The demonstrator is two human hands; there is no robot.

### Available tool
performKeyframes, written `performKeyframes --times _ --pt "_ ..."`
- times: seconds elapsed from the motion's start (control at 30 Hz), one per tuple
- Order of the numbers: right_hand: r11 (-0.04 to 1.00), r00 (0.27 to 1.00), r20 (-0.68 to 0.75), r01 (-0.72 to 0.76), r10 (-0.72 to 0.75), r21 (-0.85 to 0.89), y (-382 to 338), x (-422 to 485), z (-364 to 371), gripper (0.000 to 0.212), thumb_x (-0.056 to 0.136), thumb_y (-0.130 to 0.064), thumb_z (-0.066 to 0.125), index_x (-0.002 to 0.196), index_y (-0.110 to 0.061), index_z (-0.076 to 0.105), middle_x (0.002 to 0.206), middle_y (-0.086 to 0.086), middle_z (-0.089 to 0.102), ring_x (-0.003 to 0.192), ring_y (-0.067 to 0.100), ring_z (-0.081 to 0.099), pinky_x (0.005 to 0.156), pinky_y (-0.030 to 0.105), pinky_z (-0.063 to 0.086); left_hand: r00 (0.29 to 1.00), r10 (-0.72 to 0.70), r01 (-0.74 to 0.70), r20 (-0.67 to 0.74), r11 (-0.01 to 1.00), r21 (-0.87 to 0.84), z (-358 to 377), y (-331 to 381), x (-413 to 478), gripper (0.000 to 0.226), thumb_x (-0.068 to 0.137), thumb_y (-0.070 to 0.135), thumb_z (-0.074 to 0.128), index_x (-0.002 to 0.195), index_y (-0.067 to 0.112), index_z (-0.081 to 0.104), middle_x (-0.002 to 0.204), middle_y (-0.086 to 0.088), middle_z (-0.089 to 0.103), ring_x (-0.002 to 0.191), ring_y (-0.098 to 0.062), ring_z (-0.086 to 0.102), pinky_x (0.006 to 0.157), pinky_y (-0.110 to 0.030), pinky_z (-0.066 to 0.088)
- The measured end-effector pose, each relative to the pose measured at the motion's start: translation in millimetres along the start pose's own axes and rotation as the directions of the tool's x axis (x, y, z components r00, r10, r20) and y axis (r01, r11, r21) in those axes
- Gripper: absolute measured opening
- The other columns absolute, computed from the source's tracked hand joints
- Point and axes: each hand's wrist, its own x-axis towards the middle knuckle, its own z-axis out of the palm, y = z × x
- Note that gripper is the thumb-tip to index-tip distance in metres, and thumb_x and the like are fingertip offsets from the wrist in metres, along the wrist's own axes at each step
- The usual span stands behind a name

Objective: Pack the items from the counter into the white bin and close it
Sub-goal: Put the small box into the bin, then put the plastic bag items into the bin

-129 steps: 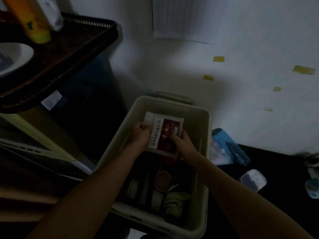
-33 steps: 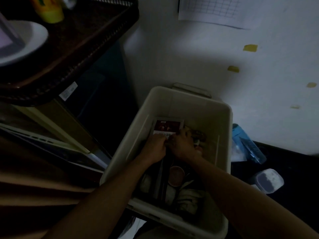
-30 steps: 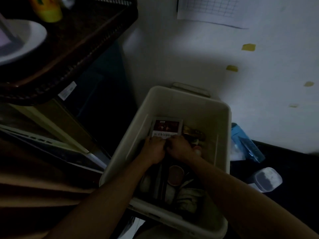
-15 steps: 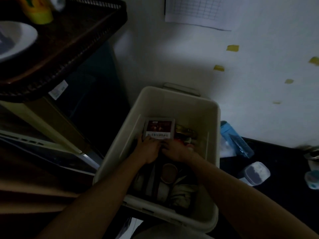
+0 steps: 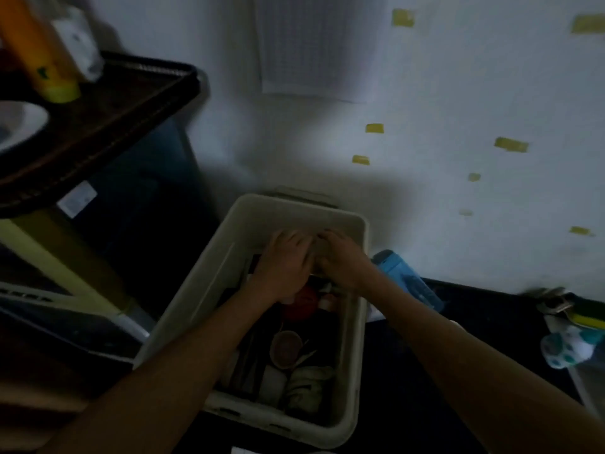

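**Both hands at far end of open bin; packing judged incomplete**

The left hand (image 5: 288,263) and right hand (image 5: 343,260) are placed side by side, backs upward, low inside the far end of the white bin (image 5: 196,306). The fingers are turned downward and blurred. Whether anything is gripped or merely pressed cannot be told, since whatever lies beneath is hidden by the hands. The posture suggests that something is being seated against the far wall, where free space is left.

The near end of the bin is filled: a red round item (image 5: 302,303) lies just near of the hands, then a brown cup (image 5: 286,348) and a pale bundle (image 5: 307,385).

The bin is set on the floor against the wall (image 5: 458,191), and no lid is fitted. A blue container (image 5: 406,280) lies just right of it.

At upper left, an orange bottle (image 5: 39,54) and a white dish (image 5: 19,126) stand on a dark tray (image 5: 114,103). These are judged not yet packed.
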Motion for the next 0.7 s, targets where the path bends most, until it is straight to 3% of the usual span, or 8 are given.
performKeyframes --times 0.07,0.3,0.47,0.7 --pt "0.999 0.998 -0.033 -0.047 0.048 0.018 14.7 -8.8 -19.9 0.056 0.092 -0.018 0.056 0.145 -0.006 0.041 0.151 0.014 0.039 0.138 0.029 0.038 0.113 0.037 0.03 1.0 -0.003 0.003 -0.013 1.0 0.006 -4.1 16.9 10.9 0.044 0.094 0.034 0.037 0.124 0.011 0.06 0.126 -0.008 0.062 0.118 -0.027 0.054 0.105 -0.039 0.033" --pt "0.983 0.954 -0.246 -0.151 0.173 0.105 86.4 -49.5 -65.3 0.049 0.091 -0.015 0.056 0.139 -0.01 0.048 0.145 0.01 0.046 0.132 0.028 0.044 0.11 0.036 0.035 0.99 0.14 -0.139 0.01 0.988 -0.073 1.0 109.8 39.9 0.04 0.098 0.029 0.042 0.132 0.009 0.053 0.139 -0.01 0.052 0.13 -0.028 0.044 0.11 -0.038 0.031" --pt "0.961 0.946 -0.197 -0.229 0.257 0.152 140.1 -79.6 -65.2 0.046 0.092 -0.015 0.058 0.136 -0.008 0.05 0.139 0.013 0.051 0.125 0.029 0.049 0.103 0.033 0.037 0.975 0.2 -0.195 0.098 0.979 -0.056 34.8 168.5 44.3 0.041 0.095 0.026 0.044 0.132 0.01 0.052 0.139 -0.008 0.052 0.128 -0.025 0.044 0.111 -0.033 0.026" --pt "0.916 0.941 -0.045 -0.315 0.336 0.249 185.1 -95.5 -46.6 0.04 0.091 -0.014 0.057 0.129 -0.002 0.056 0.13 0.02 0.058 0.116 0.032 0.056 0.095 0.03 0.042 0.958 0.11 -0.101 0.264 0.994 -0.046 82.0 208.6 37.3 0.04 0.092 0.024 0.044 0.13 0.012 0.049 0.133 -0.007 0.049 0.129 -0.025 0.04 0.11 -0.037 0.028"
